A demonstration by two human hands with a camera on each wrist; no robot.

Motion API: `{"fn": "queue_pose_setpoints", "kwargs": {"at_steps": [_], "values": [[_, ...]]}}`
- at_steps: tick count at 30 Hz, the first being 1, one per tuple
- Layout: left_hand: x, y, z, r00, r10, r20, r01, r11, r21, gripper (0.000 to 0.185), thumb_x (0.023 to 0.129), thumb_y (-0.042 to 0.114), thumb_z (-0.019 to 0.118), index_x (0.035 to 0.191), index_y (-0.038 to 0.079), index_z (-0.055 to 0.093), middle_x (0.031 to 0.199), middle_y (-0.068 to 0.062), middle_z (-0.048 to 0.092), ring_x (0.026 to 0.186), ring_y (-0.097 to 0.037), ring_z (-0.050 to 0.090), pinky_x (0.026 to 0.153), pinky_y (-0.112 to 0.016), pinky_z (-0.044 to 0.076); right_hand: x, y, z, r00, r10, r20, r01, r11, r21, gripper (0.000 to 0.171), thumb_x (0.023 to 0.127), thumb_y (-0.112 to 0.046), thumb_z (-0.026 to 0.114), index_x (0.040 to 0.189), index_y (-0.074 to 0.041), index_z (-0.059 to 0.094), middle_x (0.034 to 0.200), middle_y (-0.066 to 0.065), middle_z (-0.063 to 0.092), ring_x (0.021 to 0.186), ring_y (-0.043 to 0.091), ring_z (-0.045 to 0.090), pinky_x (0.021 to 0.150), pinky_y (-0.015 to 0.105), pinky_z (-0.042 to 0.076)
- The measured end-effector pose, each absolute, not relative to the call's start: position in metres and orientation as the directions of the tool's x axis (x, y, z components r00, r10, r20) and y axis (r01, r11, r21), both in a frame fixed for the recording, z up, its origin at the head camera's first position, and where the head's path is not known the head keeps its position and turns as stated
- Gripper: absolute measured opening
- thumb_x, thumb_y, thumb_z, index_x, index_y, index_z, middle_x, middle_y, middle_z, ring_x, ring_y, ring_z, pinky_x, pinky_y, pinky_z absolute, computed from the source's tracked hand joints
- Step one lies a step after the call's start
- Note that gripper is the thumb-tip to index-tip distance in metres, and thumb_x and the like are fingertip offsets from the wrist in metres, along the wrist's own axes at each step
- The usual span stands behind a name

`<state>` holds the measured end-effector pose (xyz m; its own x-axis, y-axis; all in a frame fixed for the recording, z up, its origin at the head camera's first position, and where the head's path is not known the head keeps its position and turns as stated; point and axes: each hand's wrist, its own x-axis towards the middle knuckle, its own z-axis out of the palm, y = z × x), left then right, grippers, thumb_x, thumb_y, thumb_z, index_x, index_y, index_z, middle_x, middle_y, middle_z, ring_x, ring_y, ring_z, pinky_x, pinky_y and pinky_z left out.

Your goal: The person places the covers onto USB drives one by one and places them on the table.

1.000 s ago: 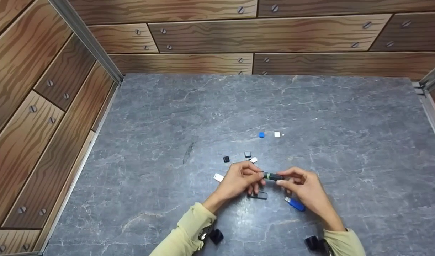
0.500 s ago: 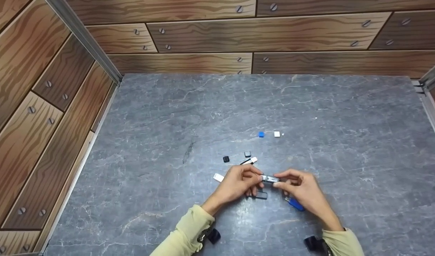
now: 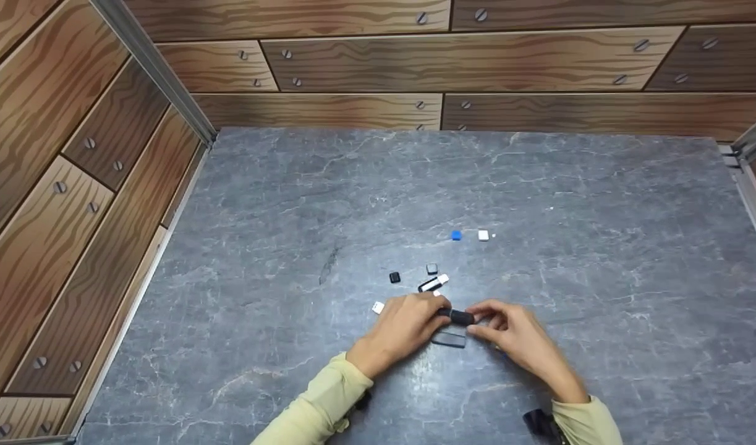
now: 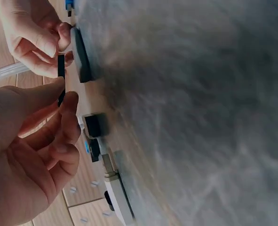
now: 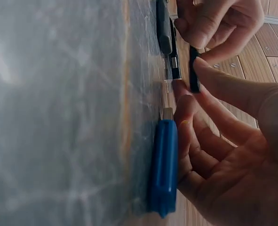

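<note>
A person's left hand [image 3: 402,324] and right hand [image 3: 507,330] meet over the near middle of the grey bench [image 3: 569,185], pinching a small black USB stick [image 3: 458,317] between them, just clear of the surface. The left thumb and forefinger grip one end and the right thumb and forefinger grip the other, so the stick bridges the gap between the two sets of fingertips.

The head view shows the wider scatter: a dark flat stick [image 3: 449,339] lying on the bench just under the hands, a black-and-white stick [image 3: 433,284] beyond them, a white cap [image 3: 378,307] beside the left hand, two small black caps [image 3: 395,277] farther back, and a blue cap [image 3: 456,235] and a second white cap [image 3: 483,235] side by side toward the middle of the bench.

The right wrist view shows what the head view hides: a blue USB stick [image 5: 164,165] lying flat on the bench right beside the curled lower fingers of the right hand, its metal plug bare. The left wrist view shows the held stick edge-on, a thin dark bar between the fingertips.

Both wrists angle inward, with pale green sleeves at the near edge. The remaining fingers of each hand are loosely curled.
</note>
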<state>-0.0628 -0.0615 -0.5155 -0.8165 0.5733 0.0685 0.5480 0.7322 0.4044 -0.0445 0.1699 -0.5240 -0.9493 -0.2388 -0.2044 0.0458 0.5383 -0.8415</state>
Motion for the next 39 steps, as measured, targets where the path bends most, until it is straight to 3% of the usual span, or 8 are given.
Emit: {"fn": "queue_pose_setpoints", "kwargs": {"at_steps": [7,12,17,22,27,33,39], "values": [[-0.060,-0.061,-0.522,-0.815,0.575,0.077,0.564,0.754,0.338,0.012,0.101,0.029,0.070,0.103,0.018,0.075,0.090,0.005,0.074,0.070,-0.008,0.065,0.057,-0.017,0.049,-0.042,0.171,-0.524,-0.940,-0.260,-0.221,0.034,0.574,-0.818,0.029,0.093,-0.023,0.080,0.119,-0.010,0.077,0.097,0.003,0.070,0.076,0.006,0.058,0.066,0.020,0.048],[-0.058,-0.058,-0.523,-0.812,0.573,0.106,0.577,0.765,0.285,0.011,0.101,0.027,0.071,0.097,0.018,0.074,0.087,0.006,0.072,0.067,-0.010,0.066,0.054,-0.018,0.048,-0.041,0.175,-0.523,-0.939,-0.275,-0.205,0.016,0.561,-0.828,0.030,0.095,-0.025,0.078,0.121,-0.008,0.076,0.099,0.004,0.073,0.075,0.004,0.058,0.066,0.019,0.049],[-0.059,-0.058,-0.523,-0.811,0.574,0.115,0.579,0.755,0.308,0.009,0.100,0.024,0.071,0.097,0.016,0.073,0.087,0.004,0.073,0.065,-0.011,0.065,0.053,-0.018,0.047,-0.037,0.186,-0.521,-0.939,-0.278,-0.201,0.008,0.571,-0.821,0.030,0.096,-0.025,0.077,0.121,-0.008,0.075,0.099,0.005,0.074,0.077,0.003,0.059,0.070,0.019,0.051],[-0.068,-0.061,-0.518,-0.816,0.568,0.107,0.565,0.744,0.357,0.009,0.100,0.022,0.070,0.101,0.015,0.075,0.091,0.002,0.076,0.072,-0.013,0.070,0.058,-0.021,0.053,-0.029,0.197,-0.518,-0.938,-0.250,-0.241,0.050,0.589,-0.807,0.030,0.096,-0.024,0.077,0.121,-0.007,0.075,0.097,0.003,0.073,0.079,0.004,0.060,0.072,0.020,0.052],[-0.094,-0.066,-0.513,-0.836,0.544,0.078,0.522,0.742,0.420,0.012,0.102,0.019,0.067,0.104,0.013,0.078,0.094,0.000,0.079,0.074,-0.013,0.071,0.059,-0.019,0.053,-0.021,0.202,-0.518,-0.947,-0.208,-0.245,0.061,0.631,-0.773,0.032,0.093,-0.026,0.081,0.119,-0.008,0.075,0.094,0.000,0.069,0.075,0.002,0.056,0.069,0.020,0.049],[-0.141,-0.076,-0.512,-0.870,0.492,-0.004,0.436,0.774,0.459,0.017,0.104,0.019,0.065,0.111,0.013,0.078,0.104,-0.002,0.082,0.086,-0.017,0.076,0.071,-0.026,0.061,-0.007,0.207,-0.522,-0.973,-0.183,-0.140,-0.014,0.654,-0.756,0.036,0.083,-0.025,0.091,0.111,-0.011,0.075,0.089,-0.004,0.062,0.072,-0.001,0.051,0.067,0.020,0.046],[-0.183,-0.069,-0.517,-0.887,0.460,-0.032,0.388,0.782,0.487,0.019,0.104,0.024,0.066,0.117,0.016,0.076,0.105,0.000,0.081,0.092,-0.017,0.076,0.081,-0.033,0.063,-0.003,0.210,-0.521,-0.967,-0.157,-0.199,0.034,0.695,-0.718,0.036,0.079,-0.021,0.093,0.103,-0.010,0.069,0.087,-0.002,0.059,0.073,0.001,0.047,0.067,0.020,0.042]]}}
